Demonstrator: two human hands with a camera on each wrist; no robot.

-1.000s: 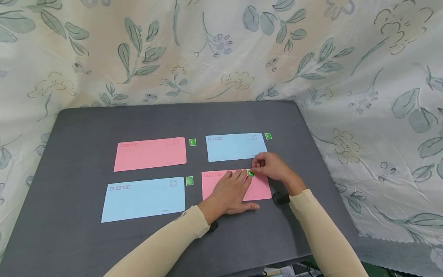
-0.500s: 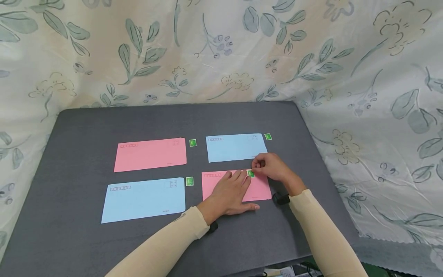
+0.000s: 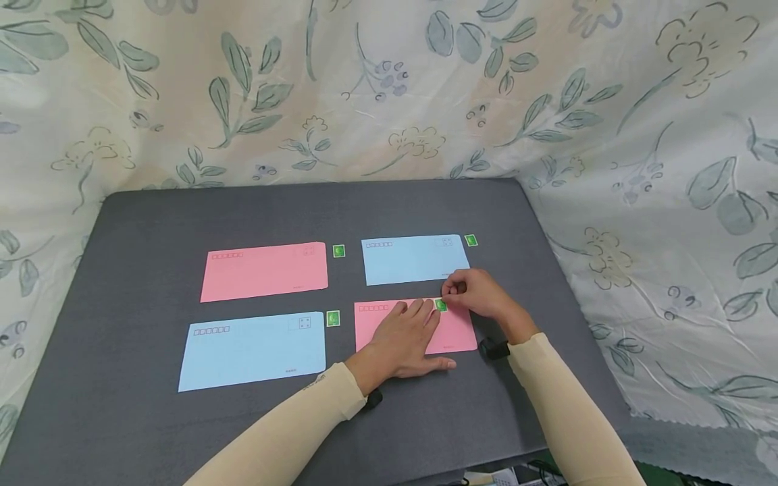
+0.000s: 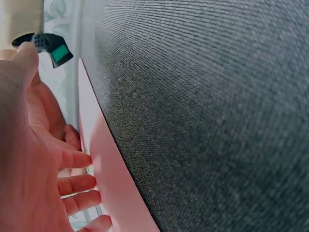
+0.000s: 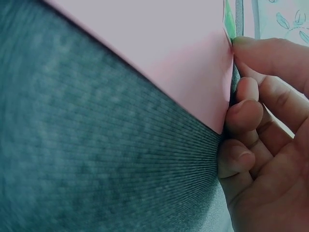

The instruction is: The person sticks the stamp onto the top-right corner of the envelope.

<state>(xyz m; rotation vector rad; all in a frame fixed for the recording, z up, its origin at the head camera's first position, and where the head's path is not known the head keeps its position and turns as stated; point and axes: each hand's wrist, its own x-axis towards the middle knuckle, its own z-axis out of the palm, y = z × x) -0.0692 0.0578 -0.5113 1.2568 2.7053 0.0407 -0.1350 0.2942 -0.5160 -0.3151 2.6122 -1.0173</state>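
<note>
A pink envelope (image 3: 452, 331) lies on the dark table at the near right. My left hand (image 3: 404, 341) rests on it with fingers spread; the left wrist view shows the straight fingertips (image 4: 77, 184) on the pink paper. A green stamp (image 3: 440, 305) sits at the envelope's upper right corner, beside the left index fingertip. My right hand (image 3: 480, 297) pinches the stamp's right edge between thumb and index finger, the other fingers curled. In the right wrist view the thumb tip meets the stamp (image 5: 229, 21) at the envelope's edge.
A blue envelope (image 3: 413, 260) lies beyond the hands, with a green stamp (image 3: 471, 240) to its right. On the left lie another pink envelope (image 3: 264, 273) and a blue envelope (image 3: 252, 354), with stamps (image 3: 338, 251) beside them. Floral cloth (image 3: 389, 88) hangs behind the table (image 3: 134, 324).
</note>
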